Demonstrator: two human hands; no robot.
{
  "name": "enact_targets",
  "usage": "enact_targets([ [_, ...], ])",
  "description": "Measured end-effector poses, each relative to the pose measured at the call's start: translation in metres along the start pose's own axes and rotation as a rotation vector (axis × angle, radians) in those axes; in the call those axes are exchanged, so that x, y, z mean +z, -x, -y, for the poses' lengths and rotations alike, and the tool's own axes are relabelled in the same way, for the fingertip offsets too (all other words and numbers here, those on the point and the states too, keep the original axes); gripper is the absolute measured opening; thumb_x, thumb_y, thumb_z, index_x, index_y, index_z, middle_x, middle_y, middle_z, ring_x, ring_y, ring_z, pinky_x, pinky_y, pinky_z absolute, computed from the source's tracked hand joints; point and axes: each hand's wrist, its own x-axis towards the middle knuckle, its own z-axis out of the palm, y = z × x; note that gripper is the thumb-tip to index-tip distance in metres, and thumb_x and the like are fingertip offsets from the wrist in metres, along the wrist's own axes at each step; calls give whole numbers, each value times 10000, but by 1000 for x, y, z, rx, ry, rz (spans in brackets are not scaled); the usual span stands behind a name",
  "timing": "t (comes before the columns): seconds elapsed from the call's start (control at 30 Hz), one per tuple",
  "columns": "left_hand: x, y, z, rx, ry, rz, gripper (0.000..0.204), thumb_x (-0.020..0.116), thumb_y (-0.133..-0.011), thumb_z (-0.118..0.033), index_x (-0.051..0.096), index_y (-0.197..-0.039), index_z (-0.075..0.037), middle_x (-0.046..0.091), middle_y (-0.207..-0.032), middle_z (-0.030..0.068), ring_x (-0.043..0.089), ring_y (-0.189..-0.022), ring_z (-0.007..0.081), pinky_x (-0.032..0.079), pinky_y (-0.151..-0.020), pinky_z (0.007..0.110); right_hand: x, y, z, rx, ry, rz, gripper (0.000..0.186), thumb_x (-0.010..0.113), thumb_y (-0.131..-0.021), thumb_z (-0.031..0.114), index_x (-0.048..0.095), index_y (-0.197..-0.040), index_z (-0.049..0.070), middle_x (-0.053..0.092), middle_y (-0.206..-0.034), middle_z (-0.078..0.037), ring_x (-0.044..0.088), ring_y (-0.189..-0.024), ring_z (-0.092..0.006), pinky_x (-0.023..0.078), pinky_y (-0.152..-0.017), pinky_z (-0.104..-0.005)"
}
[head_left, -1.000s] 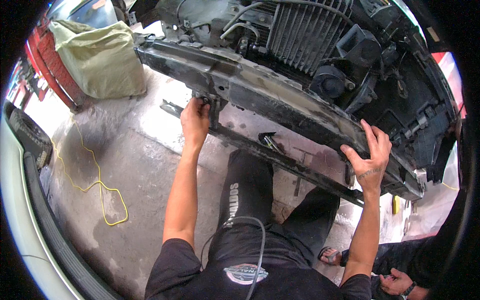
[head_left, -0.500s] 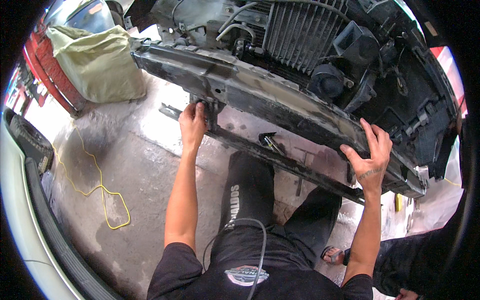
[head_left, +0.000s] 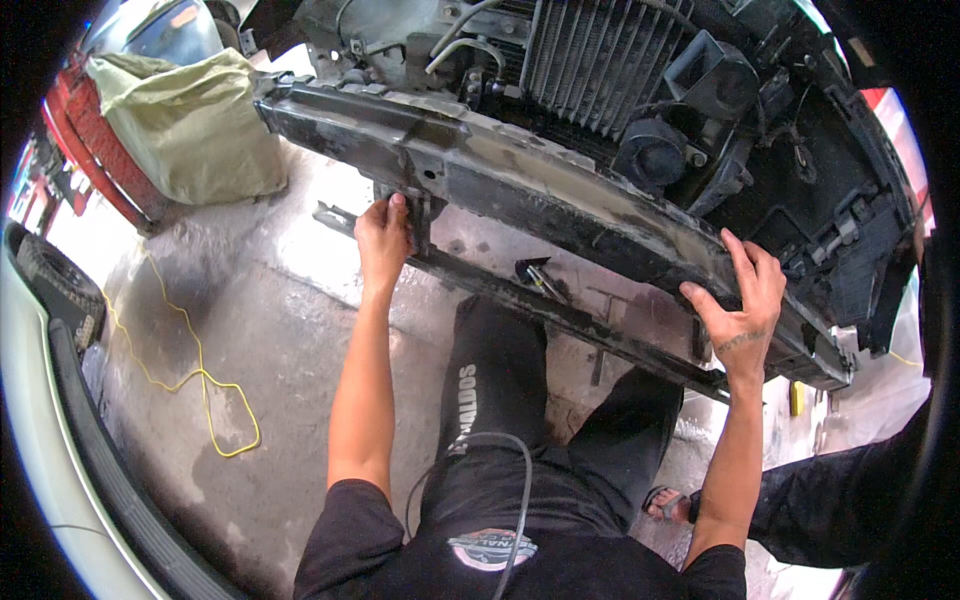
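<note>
A long black bumper beam (head_left: 500,185) with worn, greyish patches slants across the front of a stripped car, with a thinner black rail (head_left: 480,281) below it. My left hand (head_left: 383,243) is closed around a short upright bracket (head_left: 422,222) joining the two near their left part; its thumb points up and the other fingertips are hidden. Toward the right end, my right hand (head_left: 742,300) grips the beam's edge, thumb on the near face and fingers spread over the top.
Behind the beam sit a finned radiator (head_left: 590,65) and a round black horn (head_left: 648,158). A cloth-covered box (head_left: 190,130) stands at the far left beside a red part (head_left: 95,150). A yellow cord (head_left: 203,374) lies on the floor. Another person's sandalled foot (head_left: 665,503) is at lower right.
Beam and car front appear slightly further left and up, perhaps from head movement. Both hands keep their holds. The other person's hand at lower right has left the view.
</note>
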Motion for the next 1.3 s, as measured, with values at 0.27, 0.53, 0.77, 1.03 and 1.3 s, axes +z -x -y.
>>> enact_targets([
  [0.27, 0, -14, 32, 283, -310, -98, 418, 634, -1012, -347, 659, -855, 40, 585, -601, 29, 511, -482, 107, 430, -447, 309, -2, 0, 1, -16, 14, -27, 700, 881, -630, 321, 689, -1257, 75, 626, -1110, -155, 586, -1046, -325, 425, -943, -435],
  [0.53, -6, 0, 32, 146, -42, 51, 340, 642, -1013, -311, 646, -1048, 27, 639, -731, 49, 544, -543, 92, 454, -462, 255, 7, 1, -11, -70, -3, -53, 681, 870, -626, 355, 701, -1240, 113, 638, -1065, -135, 590, -985, -307, 433, -901, -416],
  [0.77, 0, -10, 41, 147, -18, 31, 345, 607, -1032, -331, 646, -966, 5, 626, -711, 41, 563, -550, 98, 471, -463, 268, 11, 8, -22, -127, 52, -102, 692, 855, -642, 414, 697, -1261, 148, 636, -1059, -131, 591, -986, -305, 435, -888, -421],
  [1.03, -5, 10, 21, 538, -390, -290, 246, 655, -1000, -216, 663, -989, 30, 668, -827, 71, 603, -690, 133, 521, -642, 298, 8, 19, -33, -120, 19, -135, 693, 852, -619, 431, 693, -1230, 145, 614, -1060, -138, 582, -979, -323, 445, -878, -470],
  [1.3, 79, 108, -153, 1223, -385, 97, 559, 781, -855, -89, 544, -1356, -17, 589, -1379, 135, 526, -1303, 318, 415, -1107, 443, 12, 29, -40, -90, -26, -237, 662, 836, -620, 449, 696, -1194, 151, 578, -967, -105, 554, -975, -300, 425, -897, -452],
])
